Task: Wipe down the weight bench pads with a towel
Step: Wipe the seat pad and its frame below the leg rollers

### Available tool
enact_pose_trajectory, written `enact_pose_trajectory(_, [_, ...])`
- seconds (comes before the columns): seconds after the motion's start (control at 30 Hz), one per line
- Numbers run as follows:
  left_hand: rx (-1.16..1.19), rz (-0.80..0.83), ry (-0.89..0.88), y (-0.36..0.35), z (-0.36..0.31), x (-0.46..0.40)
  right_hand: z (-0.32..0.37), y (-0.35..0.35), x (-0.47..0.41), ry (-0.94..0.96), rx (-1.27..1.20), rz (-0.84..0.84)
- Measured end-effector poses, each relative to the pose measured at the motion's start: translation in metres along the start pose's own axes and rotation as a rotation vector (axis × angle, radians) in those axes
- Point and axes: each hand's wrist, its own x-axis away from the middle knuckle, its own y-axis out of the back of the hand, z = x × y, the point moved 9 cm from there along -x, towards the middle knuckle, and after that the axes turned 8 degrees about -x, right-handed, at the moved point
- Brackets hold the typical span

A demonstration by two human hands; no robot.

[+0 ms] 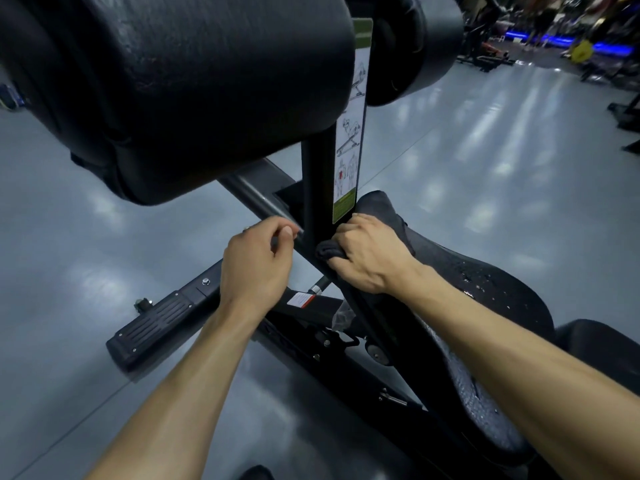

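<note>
Head view: right hand (pixel 367 254) grips dark towel (pixel 325 251), pressing it on seat pad (pixel 485 289) beside upright post (pixel 317 188), likely to wipe off droplets. Left hand (pixel 258 261) curled beside post, holding nothing visible. 2 roller pads (pixel 194 81) above.

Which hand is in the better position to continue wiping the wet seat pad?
Right. The right hand already grips the dark towel at the seat pad, where droplets show. The left hand holds no towel, beside the upright post.
</note>
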Motion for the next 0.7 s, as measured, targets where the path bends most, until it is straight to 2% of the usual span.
enact_pose_trajectory(0.2, [-0.017, 0.019, 0.014, -0.007, -0.001, 0.001, 0.010, 0.016, 0.032, -0.047, -0.467, -0.023])
enact_pose_trajectory(0.27, [-0.015, 0.036, 0.013, -0.009, -0.004, 0.007, -0.001, 0.030, 0.051, -0.171, -0.673, -0.076])
enact_pose_trajectory(0.43, [0.074, 0.106, -0.037, -0.014, -0.014, 0.029, -0.040, 0.054, 0.129, -0.514, -0.897, -0.221])
enact_pose_trajectory(0.5, [0.087, 0.143, -0.052, -0.017, -0.018, 0.036, -0.051, 0.057, 0.163, -0.640, -0.876, -0.305])
enact_pose_trajectory(0.57, [0.079, 0.193, -0.066, -0.023, -0.022, 0.042, -0.040, 0.052, 0.189, -0.652, -0.833, -0.299])
enact_pose_trajectory(0.63, [0.061, 0.237, -0.090, -0.031, -0.024, 0.045, -0.010, 0.043, 0.204, -0.528, -0.794, -0.229])
enact_pose_trajectory(0.7, [0.052, 0.280, -0.100, -0.041, -0.022, 0.045, 0.019, 0.032, 0.213, -0.377, -0.645, -0.116])
